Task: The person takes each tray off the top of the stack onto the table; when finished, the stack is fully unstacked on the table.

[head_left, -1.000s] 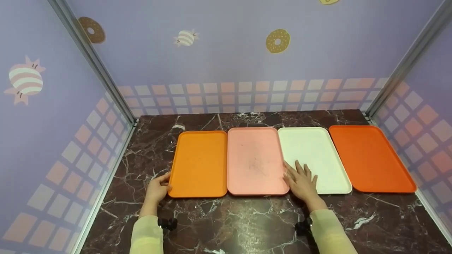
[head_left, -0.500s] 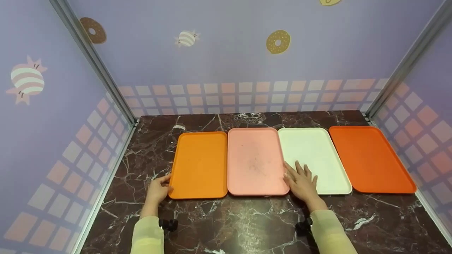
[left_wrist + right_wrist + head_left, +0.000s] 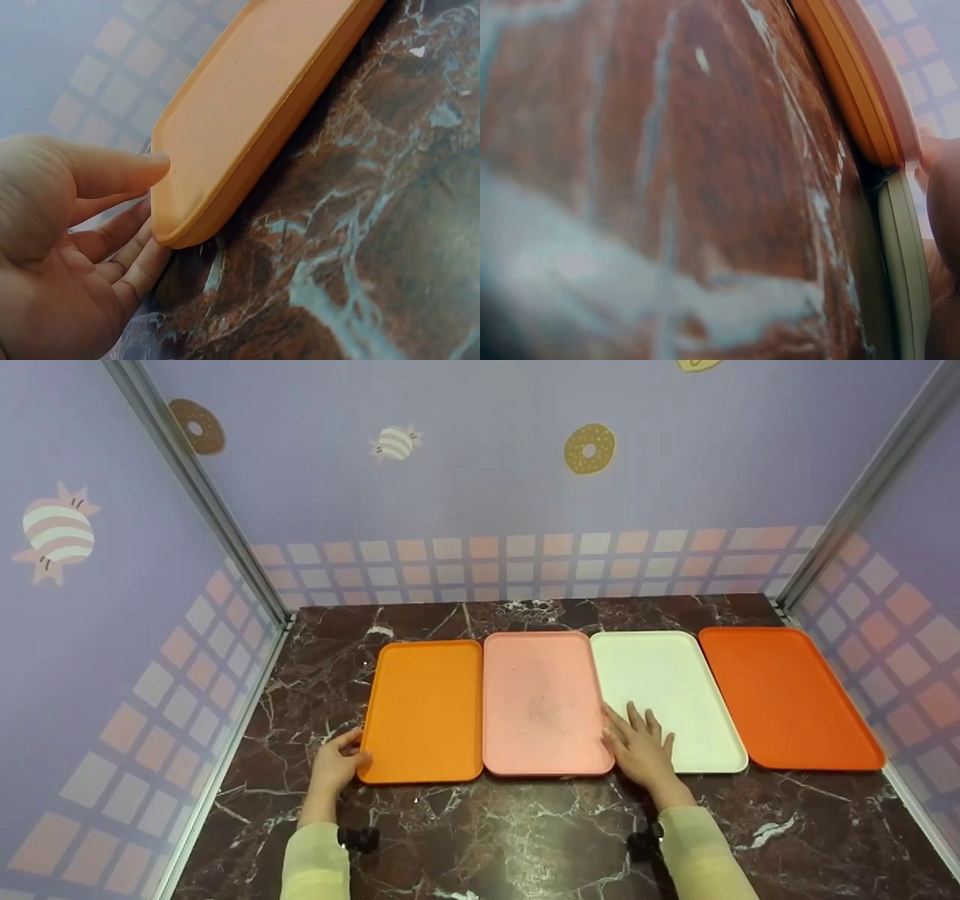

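Observation:
My left hand (image 3: pixel 336 763) holds the near left corner of the orange tray (image 3: pixel 424 712). In the left wrist view the thumb (image 3: pixel 142 172) lies over the rim and the other fingers are at the edge below. My right hand (image 3: pixel 641 750) rests with spread fingers on the white tray (image 3: pixel 682 690). Its left-hand fingers touch the right edge of the pink tray (image 3: pixel 541 697), which lies against the orange tray. Seen from the right wrist, orange layers (image 3: pixel 855 82) lie beneath the pink rim. Most of the right hand is out of that view.
A red-orange tray (image 3: pixel 787 697) stands at the right end of the row, close to the right wall. All lie on a dark marbled table (image 3: pixel 525 840). Purple patterned walls (image 3: pixel 480 472) enclose it at the back and both sides.
The left thumb has shifted slightly right, over the orange tray's corner. My right hand and the trays stay in place.

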Motion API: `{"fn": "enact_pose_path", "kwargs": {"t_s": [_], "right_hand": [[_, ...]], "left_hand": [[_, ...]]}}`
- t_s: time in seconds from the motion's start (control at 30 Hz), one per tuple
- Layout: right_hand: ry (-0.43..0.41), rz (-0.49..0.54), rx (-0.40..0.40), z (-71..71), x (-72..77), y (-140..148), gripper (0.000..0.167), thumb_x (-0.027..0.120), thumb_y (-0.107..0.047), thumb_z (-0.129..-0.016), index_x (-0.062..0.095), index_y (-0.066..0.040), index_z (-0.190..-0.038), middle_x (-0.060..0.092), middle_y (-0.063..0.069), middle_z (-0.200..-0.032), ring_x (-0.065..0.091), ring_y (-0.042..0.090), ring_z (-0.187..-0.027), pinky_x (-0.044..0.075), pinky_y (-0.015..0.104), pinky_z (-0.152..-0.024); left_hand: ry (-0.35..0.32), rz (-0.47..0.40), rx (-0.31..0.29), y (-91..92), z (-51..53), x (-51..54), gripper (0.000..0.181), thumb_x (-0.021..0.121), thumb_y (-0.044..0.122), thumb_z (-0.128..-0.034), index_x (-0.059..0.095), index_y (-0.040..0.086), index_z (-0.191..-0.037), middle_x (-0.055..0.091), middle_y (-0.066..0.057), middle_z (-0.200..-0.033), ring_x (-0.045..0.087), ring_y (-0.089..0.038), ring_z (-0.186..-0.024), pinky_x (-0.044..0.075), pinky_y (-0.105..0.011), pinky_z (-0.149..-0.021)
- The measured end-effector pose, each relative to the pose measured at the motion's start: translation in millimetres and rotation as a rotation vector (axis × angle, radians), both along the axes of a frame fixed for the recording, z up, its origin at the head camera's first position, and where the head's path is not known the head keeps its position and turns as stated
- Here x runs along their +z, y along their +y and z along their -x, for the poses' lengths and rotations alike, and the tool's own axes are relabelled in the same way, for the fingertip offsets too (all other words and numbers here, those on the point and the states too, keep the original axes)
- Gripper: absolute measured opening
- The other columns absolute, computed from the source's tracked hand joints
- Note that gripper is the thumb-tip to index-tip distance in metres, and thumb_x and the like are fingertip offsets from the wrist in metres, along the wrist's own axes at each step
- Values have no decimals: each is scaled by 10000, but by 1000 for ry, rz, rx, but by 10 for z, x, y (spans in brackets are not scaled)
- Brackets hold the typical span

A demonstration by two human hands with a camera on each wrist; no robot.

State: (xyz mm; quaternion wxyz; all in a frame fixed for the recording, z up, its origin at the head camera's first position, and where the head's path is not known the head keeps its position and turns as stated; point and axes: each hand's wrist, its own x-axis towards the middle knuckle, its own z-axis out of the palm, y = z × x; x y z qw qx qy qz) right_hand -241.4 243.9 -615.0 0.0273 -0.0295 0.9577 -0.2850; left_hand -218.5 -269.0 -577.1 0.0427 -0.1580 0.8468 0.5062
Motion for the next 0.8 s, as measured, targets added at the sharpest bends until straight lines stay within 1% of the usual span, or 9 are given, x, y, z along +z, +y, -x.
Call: {"fn": "enact_pose_path", "kwargs": {"t_s": [0.1, 0.17, 0.2, 0.27, 0.33, 0.43, 0.53, 0.63, 0.8], "right_hand": [[4, 0, -2, -5, -1, 2, 582, 473, -477, -1066, 363, -303, -1611, 156, 196, -1720, 39, 515, -1572, -66, 839, -1155], [7, 2, -2, -7, -3, 3, 582, 473, -477, -1066, 365, -301, -1610, 159, 198, -1720, 41, 516, -1571, -66, 841, -1153], [8, 5, -3, -8, -6, 3, 581, 472, -475, -1067, 364, -302, -1610, 159, 198, -1720, 40, 516, -1572, -67, 842, -1153], [7, 8, -4, -10, -10, 1, 581, 468, -477, -1068, 360, -305, -1612, 156, 194, -1722, 35, 514, -1573, -69, 840, -1154], [6, 11, -3, -10, -18, 0, 583, 464, -481, -1068, 355, -306, -1614, 150, 192, -1723, 30, 512, -1574, -71, 839, -1155], [6, 12, -2, -9, -27, -2, 590, 462, -490, -1066, 349, -309, -1616, 146, 187, -1726, 28, 509, -1576, -70, 835, -1159], [12, 13, 0, -9, -31, -2, 593, 468, -491, -1064, 355, -303, -1615, 149, 190, -1724, 33, 510, -1574, -68, 837, -1158], [10, 12, 0, -10, -27, -2, 591, 467, -488, -1065, 355, -303, -1615, 148, 188, -1725, 31, 509, -1575, -70, 834, -1159], [11, 13, -2, -10, -18, -3, 590, 468, -486, -1065, 357, -301, -1614, 148, 188, -1724, 31, 509, -1576, -73, 833, -1159]], "left_hand": [[19, -18, 14, 11, 11, -11, 586, 654, -19, -946, 481, -42, -1505, 545, -300, -1465, 577, -436, -1292, 559, -430, -1032], [41, -32, 30, 22, 17, -18, 585, 652, -19, -953, 475, -37, -1511, 544, -296, -1465, 576, -433, -1296, 564, -399, -1023], [65, -40, 39, 28, 20, -25, 581, 652, -25, -954, 474, -45, -1507, 546, -306, -1456, 578, -445, -1289, 573, -366, -1001], [109, -66, 68, 45, 23, -39, 582, 657, -33, -953, 476, -44, -1506, 555, -308, -1443, 582, -445, -1288, 577, -248, -929], [156, -95, 103, 69, 22, -51, 581, 661, -35, -953, 479, -42, -1504, 564, -308, -1434, 584, -441, -1290, 547, -136, -845], [222, -147, 166, 114, 27, -66, 568, 657, -34, -959, 488, -34, -1501, 575, -302, -1424, 582, -429, -1299, 489, -43, -772], [294, -185, 215, 167, 45, -63, 536, 657, -39, -959, 509, -55, -1474, 592, -314, -1394, 602, -426, -1270, 485, -31, -767], [338, -205, 227, 228, 62, -53, 511, 665, -33, -958, 528, -74, -1449, 606, -329, -1364, 657, -374, -1191, 497, -43, -775], [312, -261, 196, 362, 88, -48, 524, 662, -5, -971, 515, -50, -1472, 602, -308, -1376, 678, -180, -1087, 550, -94, -785]]}}
